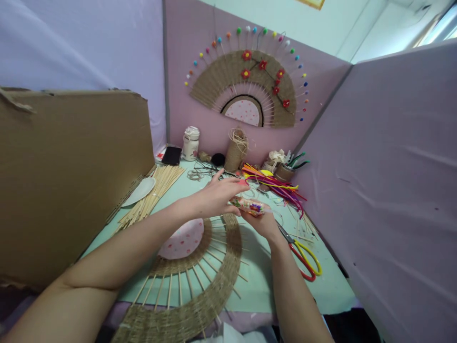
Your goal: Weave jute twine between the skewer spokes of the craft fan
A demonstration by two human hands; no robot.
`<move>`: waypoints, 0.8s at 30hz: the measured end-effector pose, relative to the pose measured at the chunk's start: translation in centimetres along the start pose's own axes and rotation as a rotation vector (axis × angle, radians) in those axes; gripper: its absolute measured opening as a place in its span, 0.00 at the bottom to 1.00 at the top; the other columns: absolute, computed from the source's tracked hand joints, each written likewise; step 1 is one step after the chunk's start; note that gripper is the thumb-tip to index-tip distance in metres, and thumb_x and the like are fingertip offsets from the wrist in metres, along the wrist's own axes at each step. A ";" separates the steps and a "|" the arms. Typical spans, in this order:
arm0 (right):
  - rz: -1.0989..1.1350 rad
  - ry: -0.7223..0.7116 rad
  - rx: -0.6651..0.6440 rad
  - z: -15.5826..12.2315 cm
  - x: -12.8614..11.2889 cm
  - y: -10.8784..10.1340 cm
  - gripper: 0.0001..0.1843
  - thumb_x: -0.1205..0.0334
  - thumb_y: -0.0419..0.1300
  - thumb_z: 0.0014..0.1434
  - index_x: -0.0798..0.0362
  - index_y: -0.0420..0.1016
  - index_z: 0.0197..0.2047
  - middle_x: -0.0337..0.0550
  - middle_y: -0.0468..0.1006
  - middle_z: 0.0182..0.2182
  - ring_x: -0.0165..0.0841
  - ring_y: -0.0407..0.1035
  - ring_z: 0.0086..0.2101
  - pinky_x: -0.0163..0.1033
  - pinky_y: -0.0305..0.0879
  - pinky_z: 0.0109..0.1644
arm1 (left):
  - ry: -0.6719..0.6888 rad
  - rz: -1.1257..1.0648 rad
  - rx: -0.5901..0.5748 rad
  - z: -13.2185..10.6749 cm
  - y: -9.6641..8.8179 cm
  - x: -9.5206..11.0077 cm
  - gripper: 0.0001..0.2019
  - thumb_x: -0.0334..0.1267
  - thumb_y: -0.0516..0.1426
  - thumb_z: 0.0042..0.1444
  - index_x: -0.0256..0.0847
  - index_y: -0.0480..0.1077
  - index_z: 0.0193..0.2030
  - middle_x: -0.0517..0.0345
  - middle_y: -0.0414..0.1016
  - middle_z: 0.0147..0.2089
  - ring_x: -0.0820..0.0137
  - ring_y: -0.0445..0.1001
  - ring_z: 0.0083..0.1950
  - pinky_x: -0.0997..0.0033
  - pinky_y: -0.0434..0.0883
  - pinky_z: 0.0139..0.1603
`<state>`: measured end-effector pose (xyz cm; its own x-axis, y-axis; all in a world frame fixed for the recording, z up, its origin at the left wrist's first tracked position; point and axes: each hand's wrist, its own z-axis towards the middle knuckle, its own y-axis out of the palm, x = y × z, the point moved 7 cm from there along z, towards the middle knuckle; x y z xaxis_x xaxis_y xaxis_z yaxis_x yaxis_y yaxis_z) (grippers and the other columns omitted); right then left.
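My right hand (263, 225) is closed around a small item with a bright floral pattern (250, 206) and a shiny, clear-looking end; its exact kind I cannot make out. Just left of it, my left hand (218, 196) has its fingers stretched out and apart, the thumb by the item's near end. I cannot tell whether that thumb touches it. Below both hands lies a woven twine fan (233, 259) with thin wooden ribs and a pink spotted half-round centre (183, 239). Scissors (303, 259) with red and yellow handles rest beside my right forearm.
A finished-looking fan (214, 76) with red flowers hangs on the back panel. Wooden sticks (153, 195), a twine cone (236, 151), a white jar (191, 143) and coloured pipe cleaners (278, 188) sit further back. Cardboard (71, 181) stands at left; a cloth-covered panel (378, 157) at right.
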<state>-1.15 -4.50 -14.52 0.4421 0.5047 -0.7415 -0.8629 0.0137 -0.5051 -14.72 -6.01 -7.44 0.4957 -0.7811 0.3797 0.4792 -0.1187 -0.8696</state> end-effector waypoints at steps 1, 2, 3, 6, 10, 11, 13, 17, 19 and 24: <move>-0.021 -0.016 -0.006 0.0 -0.1 0.1 0.09 0.56 0.62 0.52 0.53 0.73 0.28 0.40 0.75 0.25 0.31 0.66 0.25 0.36 0.64 0.29 | 0.007 0.011 -0.010 0.2 0.6 -0.1 0.27 0.41 0.61 0.53 0.47 0.62 0.61 0.50 0.67 0.62 0.59 0.54 0.68 0.48 0.33 0.67; -0.041 -0.030 -0.009 -0.1 -0.1 0.2 0.08 0.57 0.62 0.52 0.53 0.73 0.28 0.40 0.75 0.25 0.31 0.66 0.25 0.36 0.64 0.30 | 0.010 0.021 -0.022 0.3 1.1 -0.3 0.26 0.40 0.61 0.54 0.47 0.63 0.60 0.49 0.68 0.61 0.59 0.56 0.68 0.48 0.32 0.67; -0.058 -0.044 -0.014 -0.1 -0.1 0.3 0.08 0.58 0.62 0.52 0.53 0.73 0.28 0.41 0.75 0.26 0.31 0.66 0.26 0.36 0.64 0.30 | 0.012 0.032 -0.034 0.5 1.5 -0.4 0.24 0.38 0.60 0.54 0.46 0.65 0.59 0.49 0.69 0.60 0.59 0.57 0.67 0.47 0.31 0.67; -0.086 -0.079 -0.022 -0.2 -0.1 0.4 0.04 0.61 0.61 0.52 0.53 0.74 0.30 0.42 0.76 0.29 0.32 0.68 0.29 0.37 0.65 0.34 | 0.027 0.055 -0.066 0.8 2.2 -0.6 0.18 0.33 0.57 0.56 0.45 0.69 0.54 0.50 0.73 0.55 0.59 0.59 0.66 0.47 0.30 0.67; -0.112 -0.077 -0.034 -0.4 0.6 0.6 0.05 0.60 0.61 0.53 0.53 0.73 0.31 0.42 0.76 0.29 0.32 0.68 0.28 0.37 0.64 0.33 | 0.061 0.052 -0.084 0.8 2.4 -0.1 0.15 0.31 0.55 0.57 0.45 0.71 0.51 0.50 0.76 0.51 0.59 0.60 0.66 0.48 0.29 0.67; -0.121 -0.077 -0.033 -0.4 0.7 0.7 0.05 0.60 0.61 0.53 0.53 0.72 0.30 0.42 0.76 0.28 0.32 0.67 0.28 0.37 0.64 0.33 | 0.062 0.057 -0.088 0.8 2.4 -0.1 0.14 0.31 0.55 0.57 0.44 0.71 0.50 0.50 0.77 0.50 0.59 0.60 0.66 0.48 0.28 0.68; -0.133 -0.084 -0.022 -0.4 0.9 0.7 0.06 0.60 0.60 0.53 0.53 0.71 0.28 0.42 0.75 0.27 0.32 0.67 0.27 0.36 0.63 0.32 | 0.060 0.079 -0.097 0.8 2.5 -0.1 0.13 0.32 0.55 0.57 0.44 0.72 0.49 0.50 0.77 0.49 0.60 0.60 0.66 0.48 0.28 0.68; -0.130 -0.098 -0.020 -0.4 0.9 0.8 0.07 0.60 0.61 0.54 0.53 0.71 0.28 0.42 0.74 0.27 0.32 0.67 0.28 0.36 0.62 0.32 | 0.071 0.126 -0.093 0.9 2.8 -0.5 0.10 0.34 0.55 0.58 0.45 0.72 0.46 0.51 0.77 0.50 0.61 0.62 0.65 0.48 0.30 0.68; -0.132 -0.101 -0.023 -0.4 1.0 0.9 0.07 0.60 0.60 0.54 0.53 0.71 0.28 0.42 0.74 0.26 0.32 0.66 0.28 0.36 0.61 0.32 | 0.083 0.141 -0.085 0.9 2.9 -0.7 0.10 0.34 0.55 0.57 0.45 0.72 0.45 0.52 0.77 0.49 0.61 0.63 0.64 0.48 0.31 0.68; -0.131 -0.109 -0.012 -0.4 1.4 0.9 0.08 0.59 0.61 0.54 0.54 0.71 0.28 0.41 0.74 0.26 0.31 0.66 0.27 0.34 0.61 0.31 | 0.106 0.171 -0.038 0.9 2.9 -0.7 0.09 0.32 0.55 0.58 0.44 0.72 0.44 0.53 0.77 0.48 0.62 0.66 0.62 0.46 0.35 0.68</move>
<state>-1.26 -4.11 -16.16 0.5208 0.5897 -0.6173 -0.7964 0.0750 -0.6001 -13.05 -5.26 -9.93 0.4872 -0.8519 0.1921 0.3657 -0.0007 -0.9307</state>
